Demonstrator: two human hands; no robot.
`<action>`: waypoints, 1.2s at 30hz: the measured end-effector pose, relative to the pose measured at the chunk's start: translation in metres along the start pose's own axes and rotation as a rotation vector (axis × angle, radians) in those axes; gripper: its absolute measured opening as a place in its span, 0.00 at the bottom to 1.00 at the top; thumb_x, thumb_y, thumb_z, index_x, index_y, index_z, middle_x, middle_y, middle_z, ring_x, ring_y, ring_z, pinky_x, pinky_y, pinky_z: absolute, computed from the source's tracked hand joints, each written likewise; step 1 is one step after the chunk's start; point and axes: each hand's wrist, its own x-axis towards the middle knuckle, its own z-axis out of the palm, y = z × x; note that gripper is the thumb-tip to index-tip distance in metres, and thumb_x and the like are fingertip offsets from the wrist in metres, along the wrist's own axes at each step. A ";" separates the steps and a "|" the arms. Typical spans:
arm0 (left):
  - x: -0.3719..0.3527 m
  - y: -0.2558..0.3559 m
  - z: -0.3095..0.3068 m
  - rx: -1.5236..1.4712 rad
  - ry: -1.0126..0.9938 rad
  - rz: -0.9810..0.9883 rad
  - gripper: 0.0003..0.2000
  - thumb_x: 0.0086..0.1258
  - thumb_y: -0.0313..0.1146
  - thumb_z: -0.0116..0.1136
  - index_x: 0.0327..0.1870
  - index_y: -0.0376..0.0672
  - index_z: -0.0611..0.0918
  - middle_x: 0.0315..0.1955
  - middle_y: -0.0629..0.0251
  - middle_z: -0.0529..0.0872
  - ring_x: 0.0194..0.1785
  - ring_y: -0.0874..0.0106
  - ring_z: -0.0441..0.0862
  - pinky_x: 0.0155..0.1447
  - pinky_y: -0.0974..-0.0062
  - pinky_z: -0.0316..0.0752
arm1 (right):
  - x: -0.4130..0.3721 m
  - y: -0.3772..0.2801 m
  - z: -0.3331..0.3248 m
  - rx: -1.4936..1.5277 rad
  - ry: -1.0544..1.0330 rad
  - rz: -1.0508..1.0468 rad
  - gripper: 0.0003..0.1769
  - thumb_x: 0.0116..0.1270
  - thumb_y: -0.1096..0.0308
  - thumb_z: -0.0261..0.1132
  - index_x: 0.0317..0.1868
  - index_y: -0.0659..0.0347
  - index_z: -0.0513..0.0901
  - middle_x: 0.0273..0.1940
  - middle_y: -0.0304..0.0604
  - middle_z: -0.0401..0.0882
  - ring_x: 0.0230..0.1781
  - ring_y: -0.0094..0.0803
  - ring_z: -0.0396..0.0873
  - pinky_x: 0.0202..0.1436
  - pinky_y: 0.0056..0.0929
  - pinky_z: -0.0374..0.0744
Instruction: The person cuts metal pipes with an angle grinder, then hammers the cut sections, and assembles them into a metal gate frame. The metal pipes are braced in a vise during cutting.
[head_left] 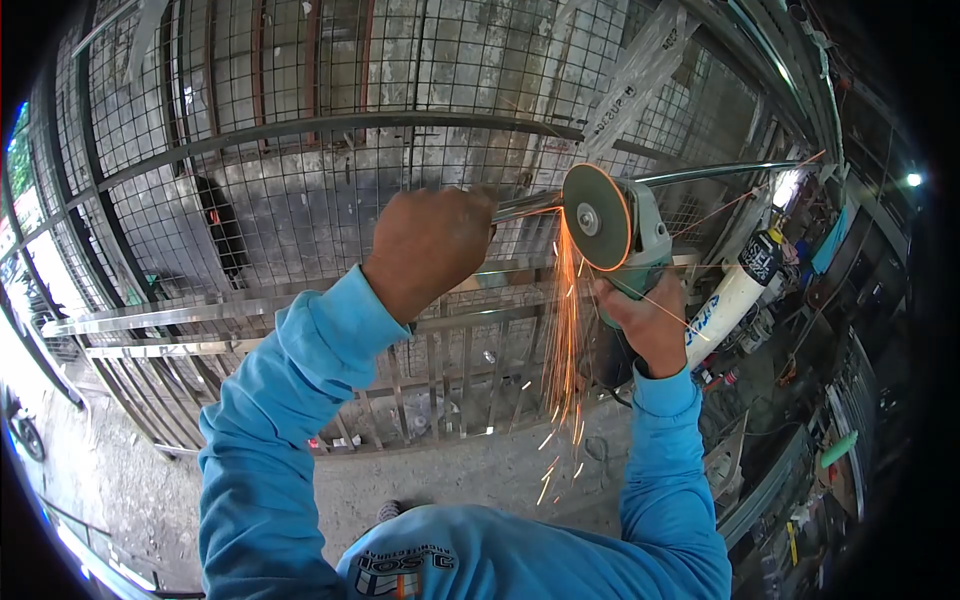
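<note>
My right hand (648, 318) is wrapped round the body of a green angle grinder (648, 235). The grinder's round cutting disc (592, 222) faces me and touches a shiny metal tube (530, 205). Orange sparks (568, 320) stream down from the contact point, and a few fly off to the right. My left hand (430, 240) is closed round the tube, left of the disc. To the right of the grinder the tube (720, 174) runs on toward the far side. Part of it is hidden behind the grinder and my left fingers.
Behind the tube stands a wire mesh panel (330, 190) in a dark frame. Below my hands is a metal railing (440, 320) with upright bars. A white gas cylinder (722, 310) leans at the right. Metal lengths and a green bottle-like item (838, 449) lie lower right.
</note>
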 end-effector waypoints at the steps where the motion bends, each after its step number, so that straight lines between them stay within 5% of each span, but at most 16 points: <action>1: 0.000 0.000 -0.002 -0.010 -0.025 -0.005 0.16 0.71 0.38 0.55 0.54 0.40 0.82 0.25 0.54 0.87 0.30 0.56 0.87 0.31 0.58 0.80 | -0.001 -0.002 0.000 0.018 0.009 -0.003 0.28 0.53 0.64 0.77 0.52 0.68 0.78 0.42 0.50 0.87 0.42 0.38 0.86 0.48 0.35 0.82; 3: 0.001 0.001 -0.007 -0.026 -0.070 -0.014 0.16 0.72 0.38 0.54 0.54 0.39 0.81 0.27 0.53 0.87 0.30 0.55 0.87 0.33 0.57 0.81 | -0.002 0.005 0.003 0.065 -0.002 0.005 0.28 0.53 0.65 0.76 0.51 0.69 0.78 0.42 0.51 0.87 0.42 0.39 0.86 0.48 0.35 0.81; 6: 0.002 0.001 -0.007 -0.075 -0.035 0.014 0.09 0.67 0.30 0.51 0.40 0.39 0.83 0.25 0.53 0.88 0.29 0.53 0.87 0.34 0.57 0.81 | -0.004 0.005 0.003 0.051 0.018 0.022 0.28 0.52 0.65 0.76 0.51 0.70 0.77 0.42 0.52 0.87 0.42 0.40 0.86 0.48 0.35 0.82; 15: 0.007 0.005 -0.035 -0.089 -0.276 0.025 0.21 0.76 0.45 0.51 0.57 0.35 0.78 0.36 0.48 0.88 0.40 0.52 0.87 0.41 0.54 0.82 | -0.023 0.023 0.002 0.082 -0.020 0.046 0.29 0.52 0.66 0.76 0.52 0.71 0.77 0.43 0.53 0.86 0.43 0.40 0.86 0.48 0.35 0.82; 18: 0.003 -0.002 -0.028 -0.230 -0.255 0.051 0.24 0.78 0.48 0.49 0.58 0.32 0.77 0.37 0.48 0.88 0.40 0.53 0.88 0.39 0.55 0.82 | -0.037 0.020 -0.003 0.162 -0.027 0.063 0.29 0.52 0.68 0.76 0.53 0.71 0.77 0.43 0.51 0.86 0.42 0.37 0.86 0.48 0.34 0.82; 20: 0.002 -0.029 0.029 -0.350 -0.039 0.287 0.25 0.79 0.49 0.48 0.57 0.31 0.75 0.34 0.50 0.88 0.37 0.55 0.87 0.40 0.56 0.81 | -0.040 0.013 -0.011 0.202 -0.023 0.079 0.29 0.52 0.68 0.75 0.53 0.70 0.77 0.44 0.50 0.86 0.41 0.34 0.85 0.48 0.33 0.81; 22: 0.013 -0.034 0.023 -0.558 -0.296 0.248 0.26 0.80 0.51 0.47 0.57 0.30 0.74 0.32 0.53 0.86 0.34 0.57 0.86 0.41 0.57 0.80 | -0.044 0.008 -0.021 0.217 -0.005 0.103 0.28 0.52 0.69 0.75 0.53 0.70 0.77 0.43 0.48 0.86 0.41 0.31 0.84 0.48 0.32 0.81; 24: 0.042 -0.028 -0.048 -0.797 -1.006 -0.107 0.28 0.80 0.53 0.47 0.58 0.30 0.73 0.29 0.56 0.85 0.32 0.59 0.84 0.42 0.58 0.79 | -0.043 0.004 -0.026 0.209 0.025 0.099 0.26 0.52 0.70 0.74 0.52 0.69 0.78 0.42 0.47 0.86 0.40 0.31 0.84 0.48 0.31 0.81; 27: 0.044 -0.033 -0.035 -0.899 -1.188 -0.189 0.28 0.79 0.54 0.50 0.57 0.30 0.74 0.27 0.59 0.82 0.29 0.63 0.80 0.40 0.61 0.79 | -0.040 0.001 -0.033 0.168 0.022 0.083 0.27 0.52 0.69 0.75 0.51 0.70 0.78 0.42 0.47 0.87 0.40 0.32 0.85 0.48 0.31 0.81; 30: 0.022 -0.014 -0.015 -0.485 -0.694 0.095 0.26 0.78 0.50 0.53 0.57 0.30 0.75 0.26 0.54 0.83 0.29 0.61 0.82 0.34 0.61 0.78 | -0.037 0.000 -0.033 0.145 0.037 0.073 0.28 0.51 0.68 0.76 0.51 0.70 0.78 0.42 0.48 0.87 0.41 0.34 0.85 0.48 0.33 0.81; 33: -0.004 -0.001 -0.014 -0.108 -0.205 0.179 0.23 0.76 0.45 0.56 0.59 0.32 0.76 0.27 0.50 0.85 0.29 0.55 0.84 0.32 0.58 0.78 | -0.033 0.000 -0.032 0.111 0.032 0.073 0.28 0.50 0.66 0.76 0.50 0.70 0.78 0.42 0.50 0.86 0.41 0.36 0.86 0.47 0.34 0.82; 36: -0.007 0.000 -0.012 0.032 -0.147 0.146 0.22 0.73 0.40 0.56 0.60 0.33 0.76 0.28 0.48 0.86 0.30 0.51 0.85 0.32 0.54 0.78 | -0.031 0.004 -0.026 0.092 0.002 0.076 0.29 0.50 0.65 0.77 0.50 0.70 0.78 0.41 0.52 0.86 0.40 0.40 0.86 0.46 0.35 0.82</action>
